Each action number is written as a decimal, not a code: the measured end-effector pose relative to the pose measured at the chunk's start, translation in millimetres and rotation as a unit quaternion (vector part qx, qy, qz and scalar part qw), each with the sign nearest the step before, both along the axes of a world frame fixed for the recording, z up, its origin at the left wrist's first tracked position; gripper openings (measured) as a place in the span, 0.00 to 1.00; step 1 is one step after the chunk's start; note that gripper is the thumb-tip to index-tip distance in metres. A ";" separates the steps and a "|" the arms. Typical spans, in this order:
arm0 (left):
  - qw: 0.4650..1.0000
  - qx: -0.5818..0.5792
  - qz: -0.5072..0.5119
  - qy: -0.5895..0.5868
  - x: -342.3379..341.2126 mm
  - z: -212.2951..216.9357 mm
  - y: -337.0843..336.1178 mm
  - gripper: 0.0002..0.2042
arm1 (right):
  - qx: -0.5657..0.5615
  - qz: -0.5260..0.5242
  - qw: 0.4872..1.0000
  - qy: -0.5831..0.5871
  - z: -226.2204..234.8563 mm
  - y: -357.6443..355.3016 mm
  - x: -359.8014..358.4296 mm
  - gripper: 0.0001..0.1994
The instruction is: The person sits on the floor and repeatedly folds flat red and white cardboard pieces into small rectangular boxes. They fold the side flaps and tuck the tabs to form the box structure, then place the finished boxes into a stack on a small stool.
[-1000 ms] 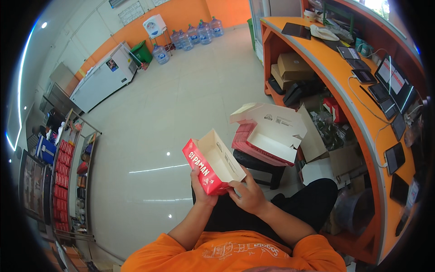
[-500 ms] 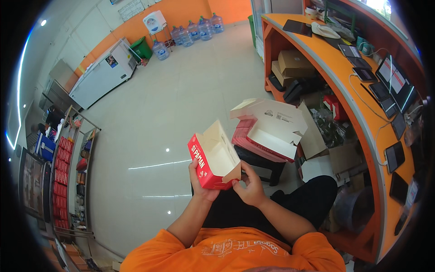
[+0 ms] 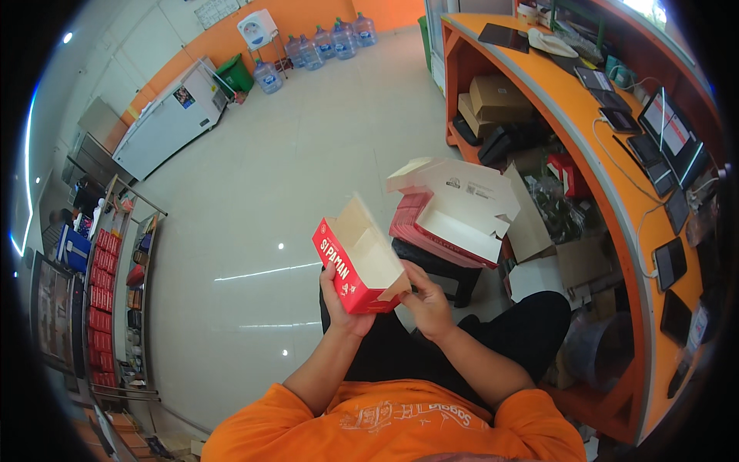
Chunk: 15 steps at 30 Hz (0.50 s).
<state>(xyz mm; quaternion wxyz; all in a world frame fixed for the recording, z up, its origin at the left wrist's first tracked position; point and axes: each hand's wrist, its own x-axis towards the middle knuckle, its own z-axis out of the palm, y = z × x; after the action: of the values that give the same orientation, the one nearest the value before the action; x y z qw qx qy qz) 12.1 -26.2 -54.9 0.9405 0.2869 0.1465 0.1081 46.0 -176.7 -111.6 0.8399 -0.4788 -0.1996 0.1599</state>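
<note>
A red cardboard food box (image 3: 348,271) with a cream inside is held above my lap, its top standing open. My left hand (image 3: 342,310) supports it from the left and below, with the thumb up along the printed red side. At the near right corner, my right hand (image 3: 426,306) pinches the box's end flap; part of those fingers is behind the cardboard. To the right, a second box (image 3: 462,231), white inside with its lid raised, rests on a stack of flat red cartons (image 3: 412,219) on a black stool (image 3: 439,266).
An orange counter (image 3: 531,77) curves along the right, carrying tablets, phones and a laptop (image 3: 670,138). Beneath it are brown cartons (image 3: 500,98) and an opened carton with plastic-wrapped things. At left stands a rack of red boxes (image 3: 101,292); a white chest freezer (image 3: 173,119) is farther back.
The held box has shifted slightly left and tilted a little. My right fingers have moved from the lower front edge up to the end flap at the corner.
</note>
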 end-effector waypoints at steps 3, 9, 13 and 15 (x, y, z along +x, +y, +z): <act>1.000 0.020 0.014 0.007 -0.3 -3.7 -4.9 0.32 | 0.015 0.014 0.996 0.089 -6.3 1.7 0.6 0.30; 1.000 0.018 -0.015 0.004 -0.9 -10.3 -3.7 0.34 | -0.273 -0.092 0.912 -0.291 22.3 -3.6 -12.4 0.46; 0.996 0.035 -0.068 0.047 1.1 6.2 -9.0 0.36 | -0.284 -0.156 0.871 -0.369 27.4 -6.1 -8.9 0.48; 0.994 0.064 -0.070 0.045 0.4 10.4 -9.7 0.37 | -0.266 -0.161 0.861 -0.403 33.7 -8.4 -3.3 0.49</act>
<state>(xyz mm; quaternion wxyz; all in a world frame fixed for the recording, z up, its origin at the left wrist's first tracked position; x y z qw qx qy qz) 12.5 -35.9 -44.5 0.9178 0.3610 0.1611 0.0380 42.7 -185.1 -77.9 0.5406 -0.7322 -0.3909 -0.1372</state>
